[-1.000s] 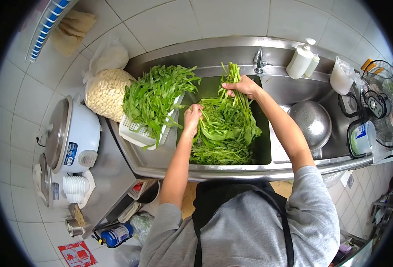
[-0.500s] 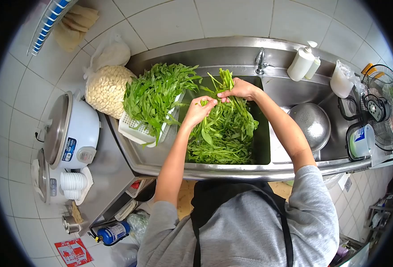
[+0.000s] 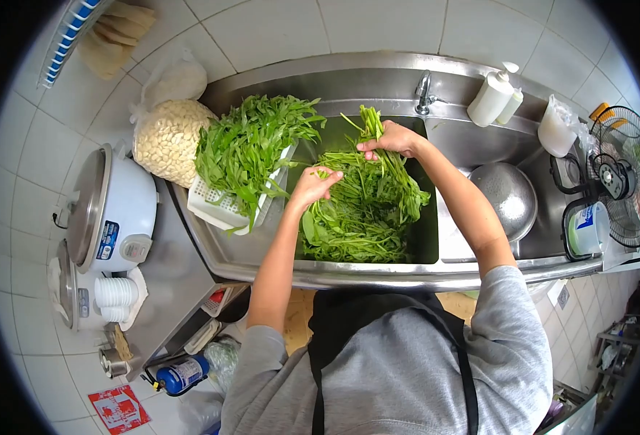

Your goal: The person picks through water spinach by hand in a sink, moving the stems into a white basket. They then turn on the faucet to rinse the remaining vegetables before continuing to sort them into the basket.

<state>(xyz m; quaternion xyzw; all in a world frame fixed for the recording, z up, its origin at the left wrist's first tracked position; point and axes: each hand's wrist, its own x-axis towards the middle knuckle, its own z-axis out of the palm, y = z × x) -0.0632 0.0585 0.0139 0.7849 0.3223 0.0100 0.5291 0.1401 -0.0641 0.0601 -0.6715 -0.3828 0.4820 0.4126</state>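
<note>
Standing out in the middle of the steel sink is a leafy bunch (image 3: 405,181), raised over the basin (image 3: 426,243). The right hand (image 3: 392,140) covers part of its stems, so the full count of stalks is hidden; its thumb and fingers are clamped around them. The left hand (image 3: 314,187), at about eight o'clock from the right, has thumb and fingers drawn together on a small green piece (image 3: 323,174), mostly concealed by the fingers. Where the bunch's lower leaves end and the loose greens (image 3: 356,235) below begin is hard to make out. The basin floor is largely covered by these greens; the lens's black rim crops the room's edges.

Stems are smooth, pale and tubular, with blunt ends; leaves are narrow, limp and darker. At ten o'clock from the basin, a leafy heap (image 3: 251,145) overhangs a white perforated plastic basket (image 3: 222,209), beside a bulging clear bag (image 3: 169,141) of pale, rounded pieces. At three o'clock rests a shiny, rounded metal vessel (image 3: 505,196).

The bunch's long axis slants from eleven to five o'clock: cut ends point toward the tiled wall (image 3: 378,29), leaves droop toward five.
</note>
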